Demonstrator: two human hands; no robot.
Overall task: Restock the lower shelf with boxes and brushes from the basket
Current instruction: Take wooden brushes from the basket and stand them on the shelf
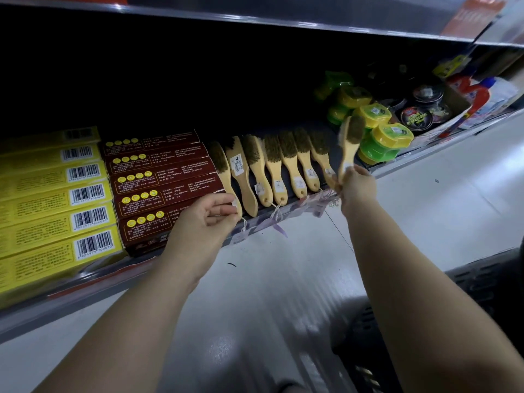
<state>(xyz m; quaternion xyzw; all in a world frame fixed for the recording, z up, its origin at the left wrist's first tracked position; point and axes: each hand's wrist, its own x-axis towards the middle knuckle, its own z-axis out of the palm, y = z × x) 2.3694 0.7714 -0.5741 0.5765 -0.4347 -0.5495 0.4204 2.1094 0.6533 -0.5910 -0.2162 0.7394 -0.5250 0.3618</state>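
Several wooden brushes [276, 168] with dark bristles lie side by side on the lower shelf [93, 275], handles toward me. My right hand [357, 188] pinches the handle end of one more brush [351, 143], held bristles-up and blurred at the right end of the row. My left hand [208, 219] hovers by the handle of the leftmost brush [226, 177], fingers loosely curled and holding nothing. Left of the brushes stand dark red boxes [161, 177] and yellow boxes [51, 199]. The black basket [377, 350] sits on the floor at the lower right.
Green and yellow round tubs [380, 137] stand right of the brushes, with black tins [416, 117] in a carton behind them. The upper shelf's edge [255, 21] overhangs. Pale shiny floor fills the space below the shelf.
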